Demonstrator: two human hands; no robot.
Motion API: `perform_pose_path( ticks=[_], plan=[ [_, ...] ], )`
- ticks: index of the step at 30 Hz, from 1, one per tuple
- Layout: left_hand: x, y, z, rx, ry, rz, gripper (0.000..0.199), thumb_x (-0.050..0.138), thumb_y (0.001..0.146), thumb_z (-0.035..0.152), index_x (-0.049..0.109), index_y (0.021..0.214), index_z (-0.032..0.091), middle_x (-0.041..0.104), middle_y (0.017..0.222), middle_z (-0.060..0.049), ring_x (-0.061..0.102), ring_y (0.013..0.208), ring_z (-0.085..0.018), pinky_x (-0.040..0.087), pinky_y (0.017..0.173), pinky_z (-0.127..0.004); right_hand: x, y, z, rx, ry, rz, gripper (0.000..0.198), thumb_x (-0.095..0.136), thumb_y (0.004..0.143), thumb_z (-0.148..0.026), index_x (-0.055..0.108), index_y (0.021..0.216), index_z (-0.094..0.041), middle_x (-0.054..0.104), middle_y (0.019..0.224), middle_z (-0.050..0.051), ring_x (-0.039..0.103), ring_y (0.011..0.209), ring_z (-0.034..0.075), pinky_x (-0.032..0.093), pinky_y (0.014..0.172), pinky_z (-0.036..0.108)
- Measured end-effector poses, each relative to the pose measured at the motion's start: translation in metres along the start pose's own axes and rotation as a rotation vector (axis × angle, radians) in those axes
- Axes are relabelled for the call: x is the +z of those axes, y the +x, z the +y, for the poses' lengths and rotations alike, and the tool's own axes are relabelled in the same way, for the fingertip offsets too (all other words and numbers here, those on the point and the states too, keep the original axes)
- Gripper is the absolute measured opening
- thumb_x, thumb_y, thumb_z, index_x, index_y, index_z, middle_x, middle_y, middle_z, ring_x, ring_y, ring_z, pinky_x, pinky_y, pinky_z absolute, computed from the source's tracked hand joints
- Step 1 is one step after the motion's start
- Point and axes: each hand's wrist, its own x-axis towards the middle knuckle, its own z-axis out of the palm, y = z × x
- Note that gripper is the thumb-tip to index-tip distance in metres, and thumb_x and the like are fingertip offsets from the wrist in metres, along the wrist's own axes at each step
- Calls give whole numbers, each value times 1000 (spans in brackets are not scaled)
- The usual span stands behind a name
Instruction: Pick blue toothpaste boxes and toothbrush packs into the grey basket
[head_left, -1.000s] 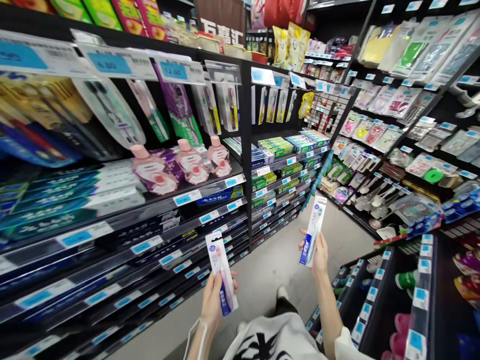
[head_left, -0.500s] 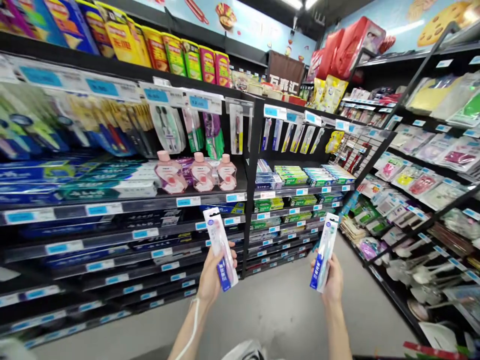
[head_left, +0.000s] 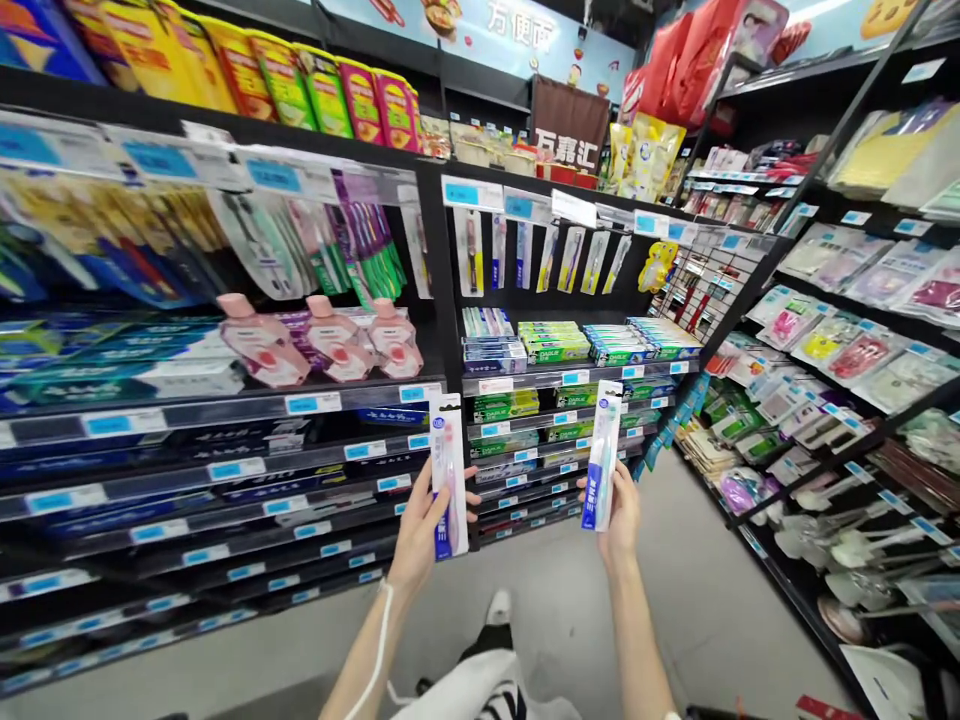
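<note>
My left hand (head_left: pixel 417 530) is closed round the lower part of a packaged toothbrush with a pink head (head_left: pixel 448 465), held nearly upright. Some of its fingertips stick out past the right edge of the pack. A second packaged toothbrush, with a pale green head (head_left: pixel 604 450), is gripped near its lower half by my right hand (head_left: pixel 622 515); it leans slightly to the right. Both packs are white at the top and blue at the bottom. They are held apart, in front of the shelves. A white cord (head_left: pixel 381 640) runs along my left forearm.
Toothpaste boxes (head_left: pixel 553 342) and pink bottles (head_left: pixel 330 335) stand on the shelf ahead. Packaged toothbrushes (head_left: pixel 574 260) hang above them. To the right, a rack holds bagged goods (head_left: pixel 851 365) and ladles (head_left: pixel 855 545). Grey floor (head_left: pixel 540 610) lies below, with my shoe (head_left: pixel 499 605) on it.
The view has moved forward and to the right along the shelves. My hands are closer together, and both toothbrush packs are more upright. My leg and shoe now show below.
</note>
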Motion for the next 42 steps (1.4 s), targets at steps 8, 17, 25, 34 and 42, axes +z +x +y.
perform_pose_path(
  ticks=[8,17,25,34,42],
  plan=[
    [50,65,-31,-14,-107,-31,84,72,88,43,30,159,24,69,130,-19,74,79,-22,62,59,-30,4,66,7,1,7,-49,37,69,83,-38,67,113,-16,75,81,4,73,69,22,58,56,29],
    [94,155,-36,42,-98,-83,76,66,93,43,30,159,26,69,132,-16,75,88,-21,65,66,-31,21,162,-8,-1,-67,-80,42,77,81,-48,66,110,-19,75,75,3,72,63,21,58,55,29],
    [98,203,-53,72,42,-54,86,64,95,42,13,163,29,69,133,-16,75,89,-22,65,68,-33,46,221,7,24,-120,-170,44,84,76,-39,66,111,-20,74,75,2,71,62,19,57,54,27],
    [89,226,-65,129,90,123,75,67,92,44,36,158,23,67,136,-17,75,86,-22,65,67,-32,80,273,23,79,-117,-367,43,81,80,-42,67,113,-20,77,83,5,74,67,21,60,55,28],
    [105,213,-77,71,81,245,71,68,90,47,47,152,20,70,131,-16,73,78,-20,64,67,-32,102,301,18,-36,-200,-515,44,77,86,-40,69,125,-22,77,110,10,77,78,25,65,68,34]
  ],
)
